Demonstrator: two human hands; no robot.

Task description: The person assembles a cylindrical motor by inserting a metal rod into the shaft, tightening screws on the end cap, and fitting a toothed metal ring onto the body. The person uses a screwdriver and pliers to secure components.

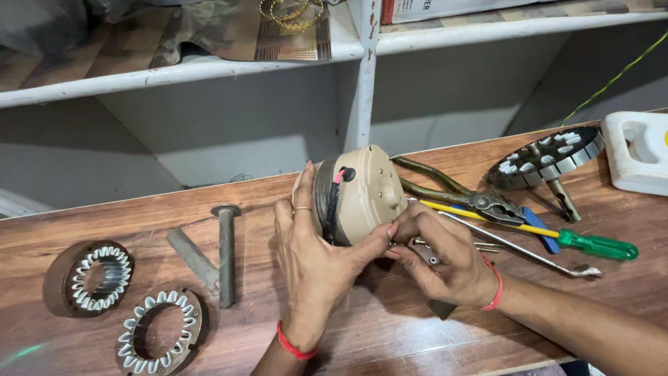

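A beige round fan motor housing (pixel 367 189) stands on its edge on the wooden table (pixel 417 334), with a black and red wire coming out of its side. My left hand (pixel 313 257) grips it from the left and behind, thumb on its front face. My right hand (pixel 442 254) pinches at the lower right edge of the housing, fingertips against my left thumb; what it pinches is hidden.
Two ring-shaped stators (pixel 90 277) (pixel 161 333) lie at the left, beside a hammer-like bolt (pixel 226 254) and a metal bar (pixel 191 257). Pliers (pixel 459 193), a green-handled screwdriver (pixel 557 235), a rotor (pixel 546 159) and a white container (pixel 640 152) lie right. Shelves rise behind.
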